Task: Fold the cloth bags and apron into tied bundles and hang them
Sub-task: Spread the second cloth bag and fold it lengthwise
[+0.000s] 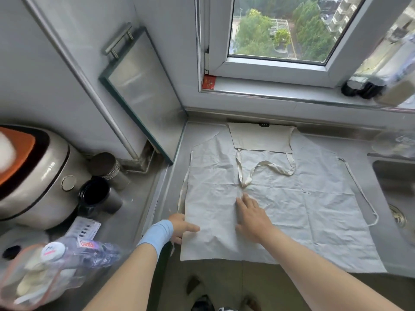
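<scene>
Left hand [180,228] is nearest us, at the front-left corner of the apron [292,209]. Thumb sits on top of the side hem and the fingers look tucked under, so it's a pinch on the edge. Right hand [252,217] is flat on the middle of the cloth, fingers straight and slightly spread, pressing down. The apron lies flat on the bench [166,198], near hem along the bench's front edge, top against the back edge, right side just short of the sink [395,182]. Bib [262,140] is turned down onto the body, with the neck strap [265,168] looped loose below it. We read the step in hand as the first lengthwise fold, left side over to centre. To do it well, we use the right hand as the crease anchor, lift the left hem low and carry it across in one sweep so no wrinkles get trapped. Left waist tie [183,194] runs along that edge, so we bring it in with the fold. Right waist tie [363,194] trails toward the sink. We leave both tie ends free, since we'll likely need them to knot the bundle. Tuck the neck strap inside first.
</scene>
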Motion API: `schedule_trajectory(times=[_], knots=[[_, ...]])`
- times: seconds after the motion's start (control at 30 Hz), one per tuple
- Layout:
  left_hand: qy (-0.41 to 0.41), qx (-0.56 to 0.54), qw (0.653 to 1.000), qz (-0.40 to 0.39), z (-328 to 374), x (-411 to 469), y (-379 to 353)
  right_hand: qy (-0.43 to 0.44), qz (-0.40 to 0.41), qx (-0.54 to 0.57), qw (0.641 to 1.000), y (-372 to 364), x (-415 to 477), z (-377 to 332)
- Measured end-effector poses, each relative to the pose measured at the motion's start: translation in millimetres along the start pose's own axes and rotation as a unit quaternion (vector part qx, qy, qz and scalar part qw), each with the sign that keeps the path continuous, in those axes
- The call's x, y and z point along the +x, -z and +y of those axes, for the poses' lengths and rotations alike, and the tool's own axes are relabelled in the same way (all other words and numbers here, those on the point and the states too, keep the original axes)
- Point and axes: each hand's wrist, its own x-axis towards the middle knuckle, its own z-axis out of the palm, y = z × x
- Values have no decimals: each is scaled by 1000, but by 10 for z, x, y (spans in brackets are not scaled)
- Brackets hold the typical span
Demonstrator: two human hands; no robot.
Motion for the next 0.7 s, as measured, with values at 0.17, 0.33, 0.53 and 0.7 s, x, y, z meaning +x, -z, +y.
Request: schedule_trajectory(times=[0.17,0.33,0.53,0.7], knots=[[-5,-5,999,52,-53,-219,-225,70,-7,32,997,-60,-351,169],[-71,-105,990,57,228,-577,-510,87,-110,101,985,-66,-493,218],[-192,-12,981,32,852,-836,-1050,-50,-45,512,857,690,-464,450],[-249,154,956,18,1353,-846,-1800,-100,5,506,857,1175,-506,917]])
